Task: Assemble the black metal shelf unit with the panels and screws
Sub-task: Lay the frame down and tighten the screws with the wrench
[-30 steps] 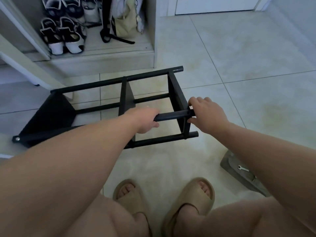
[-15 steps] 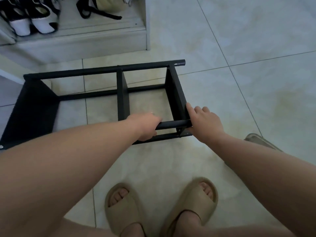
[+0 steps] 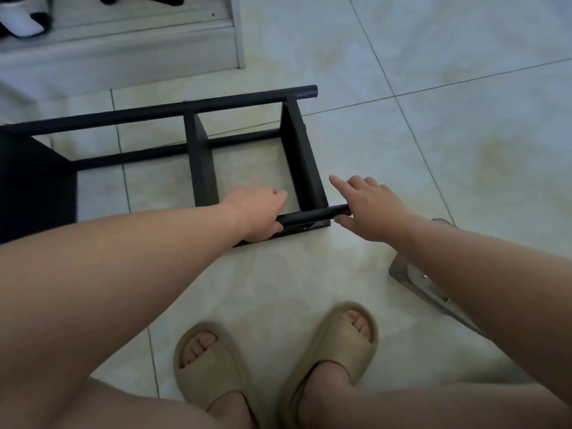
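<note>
The black shelf unit (image 3: 201, 168) lay on its side on the tiled floor (image 3: 433, 119), and the person stood right over it, both arms reaching down! The left hand (image 3: 257, 212) was clamped around the near tube (image 3: 309, 215), fingers wrapped over the top and knuckles up. Just across from it, the right hand (image 3: 371, 212) met that tube's open end: the end sat in the fork between thumb and forefinger, the forefinger stretched straight out beyond the tube, the thumb tucked below it. Whether that hand truly gripped the tube could not be told. Between the two hands, the end panel (image 3: 301, 162) stood on edge and ran away from them to the far tube (image 3: 216, 105). The middle panel (image 3: 201, 181) stood beyond the left wrist, parallel to it. Below both hands, two tan slippers (image 3: 204, 366) pointed toward the frame. Under the right forearm, a grey flat object (image 3: 414, 280) lay on the floor, too blurred to name.
</note>
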Motion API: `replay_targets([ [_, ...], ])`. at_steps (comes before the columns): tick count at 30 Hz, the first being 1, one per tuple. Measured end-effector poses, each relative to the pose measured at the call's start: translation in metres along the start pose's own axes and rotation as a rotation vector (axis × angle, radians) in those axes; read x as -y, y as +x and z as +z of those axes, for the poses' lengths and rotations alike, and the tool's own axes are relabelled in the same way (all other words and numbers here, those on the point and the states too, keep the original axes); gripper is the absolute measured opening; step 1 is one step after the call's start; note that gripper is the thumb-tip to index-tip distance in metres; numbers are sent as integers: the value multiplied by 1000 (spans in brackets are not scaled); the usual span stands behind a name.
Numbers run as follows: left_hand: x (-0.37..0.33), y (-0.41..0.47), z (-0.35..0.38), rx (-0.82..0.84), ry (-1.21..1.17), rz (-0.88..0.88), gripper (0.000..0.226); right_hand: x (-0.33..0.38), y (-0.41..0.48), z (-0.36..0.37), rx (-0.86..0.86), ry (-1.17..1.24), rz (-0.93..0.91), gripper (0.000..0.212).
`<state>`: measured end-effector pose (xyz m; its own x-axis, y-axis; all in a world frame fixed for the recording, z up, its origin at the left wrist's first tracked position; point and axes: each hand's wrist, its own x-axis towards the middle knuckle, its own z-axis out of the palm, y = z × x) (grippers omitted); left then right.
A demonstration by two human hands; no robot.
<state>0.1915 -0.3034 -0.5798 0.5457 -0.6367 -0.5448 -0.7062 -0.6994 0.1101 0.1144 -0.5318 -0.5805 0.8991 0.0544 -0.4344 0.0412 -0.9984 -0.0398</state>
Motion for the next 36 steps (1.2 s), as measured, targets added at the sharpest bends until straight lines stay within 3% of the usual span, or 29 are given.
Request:
replay_targets([
  [3,-20,3,-14,-210,5,89,35,-23,-25,-18,34,-7,33,65],
  [6,-54,12,-28,-292,62,187,28,-50,-59,-23,93,30,98,58],
  [13,-157,40,-31,-248,159,444,32,-117,-128,2,252,153,300,32],
  [19,-215,65,-8,-190,150,570,35,-168,-135,46,283,285,459,31],
  [25,-244,86,26,-82,253,624,38,-202,-127,104,404,245,509,33],
  [30,-243,97,44,-71,242,665,26,-213,-131,138,485,151,467,27],
  [36,-237,104,50,-137,215,720,19,-211,-132,172,632,-45,248,30],
])
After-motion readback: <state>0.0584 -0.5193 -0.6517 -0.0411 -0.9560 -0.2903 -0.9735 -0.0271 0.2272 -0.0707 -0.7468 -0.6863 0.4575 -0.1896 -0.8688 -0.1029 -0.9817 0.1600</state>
